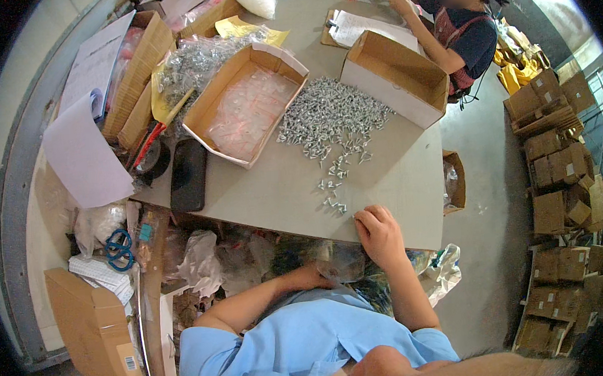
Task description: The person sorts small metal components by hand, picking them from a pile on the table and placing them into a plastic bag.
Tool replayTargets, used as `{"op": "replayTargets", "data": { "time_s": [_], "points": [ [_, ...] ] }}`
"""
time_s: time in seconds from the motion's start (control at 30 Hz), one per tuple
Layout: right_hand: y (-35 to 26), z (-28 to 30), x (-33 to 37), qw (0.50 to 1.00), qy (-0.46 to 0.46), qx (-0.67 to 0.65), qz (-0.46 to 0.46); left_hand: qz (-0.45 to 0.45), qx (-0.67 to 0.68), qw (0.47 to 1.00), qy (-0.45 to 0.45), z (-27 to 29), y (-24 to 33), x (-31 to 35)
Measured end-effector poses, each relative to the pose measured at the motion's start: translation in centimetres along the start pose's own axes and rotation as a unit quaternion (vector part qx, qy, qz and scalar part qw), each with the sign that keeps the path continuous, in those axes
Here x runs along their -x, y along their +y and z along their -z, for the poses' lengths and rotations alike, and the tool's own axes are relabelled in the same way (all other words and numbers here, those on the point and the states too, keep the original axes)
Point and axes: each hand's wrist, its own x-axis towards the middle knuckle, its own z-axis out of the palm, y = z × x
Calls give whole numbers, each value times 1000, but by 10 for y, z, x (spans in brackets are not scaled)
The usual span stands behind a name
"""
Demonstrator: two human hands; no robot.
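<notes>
Loose screws (331, 116) lie in a broad heap on the grey table (267, 197), thinning to a few strays toward its near edge. My right hand (380, 237) rests at that edge beside the last strays, fingers curled down; what they hold, if anything, is hidden. Below the edge, close to my body, my left hand (313, 276) is closed on a small clear plastic bag (346, 263); its fingertips are partly hidden. Left of the heap stands an open cardboard box (203, 135) with small clear bags (254, 107) inside. An open white-sided box (389, 87) stands at the heap's right.
A black phone (188, 175) lies at the table's left edge. Behind it are a red-handled tool (150, 144), bagged hardware (202, 66) and papers (78, 148). Across the table a co-worker (462, 37) works near a clipboard (374, 30). Cardboard boxes (551, 163) are stacked at the right.
</notes>
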Motion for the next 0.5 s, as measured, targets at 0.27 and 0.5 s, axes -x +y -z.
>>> {"op": "replayTargets", "data": {
  "time_s": [0.27,0.5],
  "points": [
    [-10,7,0,981,-151,-117,-23,34,30,997,-63,-7,15,-5],
    [-15,-25,-36,999,25,-24,8,27,80,991,-101,-8,7,-6]
  ]
}}
